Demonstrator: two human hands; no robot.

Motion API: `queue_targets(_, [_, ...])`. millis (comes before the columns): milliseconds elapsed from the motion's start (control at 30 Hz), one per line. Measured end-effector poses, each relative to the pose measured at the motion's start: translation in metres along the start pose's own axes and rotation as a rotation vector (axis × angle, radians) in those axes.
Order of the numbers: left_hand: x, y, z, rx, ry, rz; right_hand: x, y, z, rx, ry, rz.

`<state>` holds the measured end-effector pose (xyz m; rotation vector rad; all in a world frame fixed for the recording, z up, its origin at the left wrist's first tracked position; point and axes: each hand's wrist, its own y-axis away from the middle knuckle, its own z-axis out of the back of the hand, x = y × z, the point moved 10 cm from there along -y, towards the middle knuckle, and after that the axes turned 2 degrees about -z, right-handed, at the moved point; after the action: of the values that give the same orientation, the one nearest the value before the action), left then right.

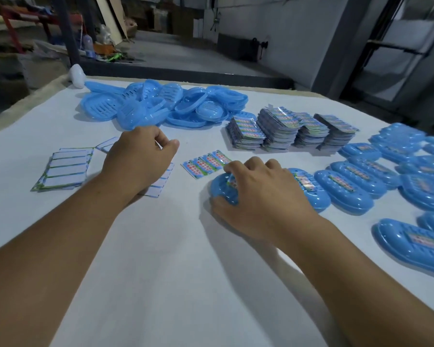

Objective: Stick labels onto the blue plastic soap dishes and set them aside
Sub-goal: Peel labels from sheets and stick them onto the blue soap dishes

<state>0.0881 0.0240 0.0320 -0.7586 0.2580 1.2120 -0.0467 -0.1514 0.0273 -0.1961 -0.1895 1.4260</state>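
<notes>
Pressing the label flat, centre outward, w/ firm even rubs looks best, I'd judge: right hand (261, 194) curls over the soap dish (223, 189) mid-table (161, 246), fingertips on its label (232, 182). Left hand (140, 156) hovers loosely curled, holding nothing visible. Unlabelled pile (161, 106) at far edge, too tangled to count; approx. ten labelled dishes (356, 176) along right edge; four label stacks (291, 128); one loose sheet (204, 164).

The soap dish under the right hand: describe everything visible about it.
The soap dish is glossy light-blue plastic, oval, lying upside down on the white table, leftmost in the row of labelled dishes. The right hand covers most of it, fingers curled over its top, pressing a colourful label onto it. Only its left end shows.
</notes>
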Motion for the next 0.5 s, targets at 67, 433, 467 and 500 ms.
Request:
queue_targets(67, [0.0,0.0,-0.002,0.007,-0.003,-0.007,-0.008,0.003,0.002,-0.013,0.004,-0.031])
queue_targets(433, [-0.002,0.0,-0.006,0.028,-0.002,-0.039,-0.071,0.004,0.014,-0.115,-0.144,-0.232])
queue_targets(467, [-0.002,0.0,-0.006,0.029,-0.003,-0.04,-0.08,0.002,0.016,-0.111,-0.223,-0.275])
queue_targets(500, [-0.002,0.0,-0.007,0.03,-0.004,-0.041,-0.09,0.001,0.017,-0.102,-0.308,-0.321])
